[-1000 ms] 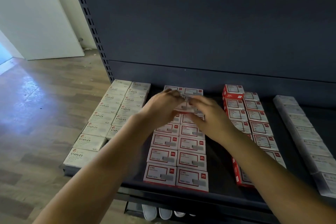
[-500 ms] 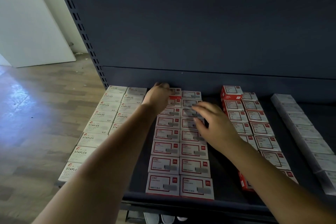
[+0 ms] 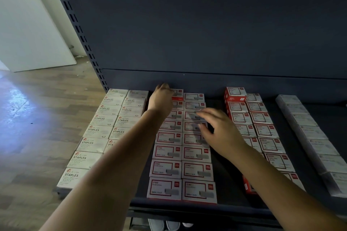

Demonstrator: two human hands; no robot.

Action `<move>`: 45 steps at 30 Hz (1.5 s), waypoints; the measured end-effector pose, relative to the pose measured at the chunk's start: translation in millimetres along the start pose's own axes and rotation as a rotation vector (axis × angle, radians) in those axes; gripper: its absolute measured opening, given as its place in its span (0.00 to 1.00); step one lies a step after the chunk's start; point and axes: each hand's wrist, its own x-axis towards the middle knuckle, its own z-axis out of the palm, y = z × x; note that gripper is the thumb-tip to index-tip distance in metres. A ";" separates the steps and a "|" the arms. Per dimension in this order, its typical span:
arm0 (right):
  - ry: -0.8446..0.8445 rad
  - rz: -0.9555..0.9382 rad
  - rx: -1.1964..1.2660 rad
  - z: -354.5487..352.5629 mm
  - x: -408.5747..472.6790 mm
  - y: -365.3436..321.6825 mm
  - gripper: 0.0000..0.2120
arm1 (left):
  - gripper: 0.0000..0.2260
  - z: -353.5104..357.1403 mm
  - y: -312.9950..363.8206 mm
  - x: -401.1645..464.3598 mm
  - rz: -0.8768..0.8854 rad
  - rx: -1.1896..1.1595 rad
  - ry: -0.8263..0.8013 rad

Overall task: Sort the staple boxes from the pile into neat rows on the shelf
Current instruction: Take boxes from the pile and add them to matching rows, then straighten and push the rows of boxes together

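At the far end of the shelf (image 3: 228,180), mid-frame, the left hand (image 3: 161,97) curls its grip on the rearmost red-and-white staple box (image 3: 178,94), while the right hand (image 3: 219,129) hovers, fingers spread apart, over the neat double row (image 3: 181,161) beside it.

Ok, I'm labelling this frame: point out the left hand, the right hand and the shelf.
left hand (image 3: 161,99), head view, back of hand.
right hand (image 3: 221,132), head view, back of hand.
shelf (image 3: 223,206), head view, bare front edge.
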 end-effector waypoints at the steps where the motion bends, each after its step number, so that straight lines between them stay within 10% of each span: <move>1: 0.010 -0.005 0.009 -1.0 -1.8 1.2 0.18 | 0.16 -2.6 2.6 -2.8 -0.008 -0.018 -0.007; 14: 0.187 0.056 -0.009 -41.3 -39.2 54.2 0.20 | 0.20 -17.9 106.5 -102.3 0.361 -0.053 0.138; 45: 0.334 0.145 0.032 -183.6 -176.6 343.8 0.19 | 0.26 67.9 432.3 -97.3 0.255 -0.140 -0.082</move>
